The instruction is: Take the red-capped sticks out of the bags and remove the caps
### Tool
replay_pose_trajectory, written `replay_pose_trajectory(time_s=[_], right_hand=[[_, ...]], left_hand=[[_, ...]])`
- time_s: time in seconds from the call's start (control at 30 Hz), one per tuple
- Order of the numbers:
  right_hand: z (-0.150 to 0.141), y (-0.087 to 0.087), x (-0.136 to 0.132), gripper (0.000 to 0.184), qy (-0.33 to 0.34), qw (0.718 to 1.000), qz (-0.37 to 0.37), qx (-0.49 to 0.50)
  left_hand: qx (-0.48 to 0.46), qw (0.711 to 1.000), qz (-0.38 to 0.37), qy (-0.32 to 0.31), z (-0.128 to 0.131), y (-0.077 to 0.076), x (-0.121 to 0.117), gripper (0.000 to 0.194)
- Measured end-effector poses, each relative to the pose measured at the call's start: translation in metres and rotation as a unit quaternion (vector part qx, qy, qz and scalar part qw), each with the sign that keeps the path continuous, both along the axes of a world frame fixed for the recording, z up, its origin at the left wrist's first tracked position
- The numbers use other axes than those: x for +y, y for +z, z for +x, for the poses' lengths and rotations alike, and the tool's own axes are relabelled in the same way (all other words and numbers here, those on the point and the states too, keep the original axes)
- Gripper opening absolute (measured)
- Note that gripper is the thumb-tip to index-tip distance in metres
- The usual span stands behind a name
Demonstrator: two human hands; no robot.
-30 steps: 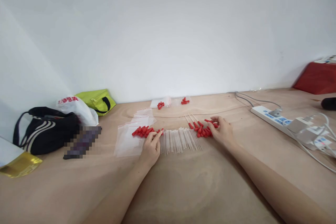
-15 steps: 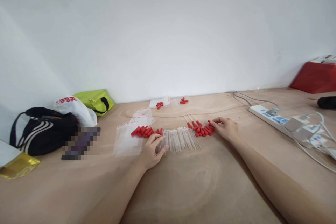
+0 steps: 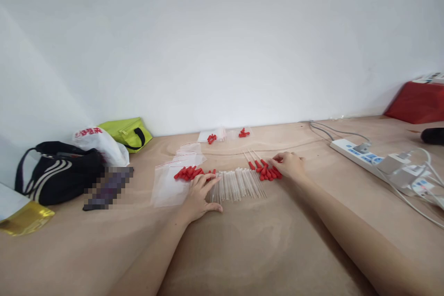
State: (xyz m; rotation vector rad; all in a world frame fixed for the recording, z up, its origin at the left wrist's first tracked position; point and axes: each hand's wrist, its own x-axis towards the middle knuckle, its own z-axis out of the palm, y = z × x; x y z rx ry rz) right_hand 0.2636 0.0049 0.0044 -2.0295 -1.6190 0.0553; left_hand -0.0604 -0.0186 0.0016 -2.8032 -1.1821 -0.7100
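Thin clear glass dropper tubes lie side by side in a row on the wooden table. My left hand rests at the row's left end, fingers and thumb apart, fingertips by the tubes' upper ends. Behind it is a pile of red rubber bulbs, partly covered by the fingers. At the row's right end lies another pile of red bulbs. My right hand reaches over that pile's right side with its fingers closed together; what they hold is hidden. Several tubes with bulbs fitted point away, left of the right hand.
Clear zip bags lie at left; two more holding red bulbs lie by the wall. A power strip with plugs and cables stands at right. A black bag, white plastic bag and lime bag stand at left.
My right hand has moved left over the right pile. The thumb of my left hand has swung down, away from its fingers. The tubes lie about as before.
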Motion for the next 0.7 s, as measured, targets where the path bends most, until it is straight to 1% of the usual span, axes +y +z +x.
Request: replay_pose_trajectory(time_s=[0.13, 0.2, 0.3, 0.4, 0.47, 0.5, 0.53, 0.57, 0.63, 0.67, 0.7], right_hand=[[-0.015, 0.010, 0.021, 0.030, -0.023, 0.994, -0.108, 0.000], [-0.020, 0.012, 0.031, 0.026, -0.024, 0.990, -0.140, 0.000], [-0.026, 0.016, 0.037, 0.020, -0.026, 0.989, -0.147, -0.006], [-0.033, 0.021, 0.029, 0.020, -0.029, 0.991, -0.129, -0.016], [-0.040, 0.021, 0.015, 0.022, -0.008, 0.997, -0.076, -0.030], [-0.044, 0.018, 0.006, 0.023, 0.021, 0.999, -0.011, -0.046], [-0.048, 0.014, -0.004, 0.022, 0.063, 0.994, 0.060, -0.060], [-0.052, 0.009, -0.014, 0.021, 0.109, 0.984, 0.122, -0.074], [-0.060, -0.004, -0.033, 0.018, 0.202, 0.949, 0.224, -0.093], [-0.063, -0.009, -0.041, 0.016, 0.233, 0.930, 0.269, -0.095], [-0.066, -0.014, -0.047, 0.016, 0.264, 0.913, 0.295, -0.099]], left_hand=[[-0.001, 1.000, 0.014, 0.022, 0.000, -0.004, 0.002, 0.079], [-0.006, 0.999, 0.021, 0.028, -0.001, -0.006, 0.002, 0.079], [-0.022, 0.999, 0.036, 0.035, -0.003, -0.010, 0.003, 0.075], [-0.035, 0.998, 0.040, 0.026, -0.003, -0.011, 0.003, 0.068], [-0.046, 0.998, 0.045, 0.023, -0.002, -0.010, 0.002, 0.061], [-0.053, 0.997, 0.054, 0.024, 0.000, -0.009, 0.002, 0.057], [-0.062, 0.995, 0.067, 0.027, 0.001, -0.008, 0.000, 0.054], [-0.071, 0.994, 0.083, 0.029, 0.003, -0.007, -0.001, 0.052], [-0.087, 0.989, 0.119, 0.033, 0.006, -0.005, -0.004, 0.048], [-0.090, 0.986, 0.136, 0.034, 0.008, -0.004, -0.006, 0.047], [-0.090, 0.984, 0.149, 0.032, 0.009, -0.003, -0.007, 0.045]])
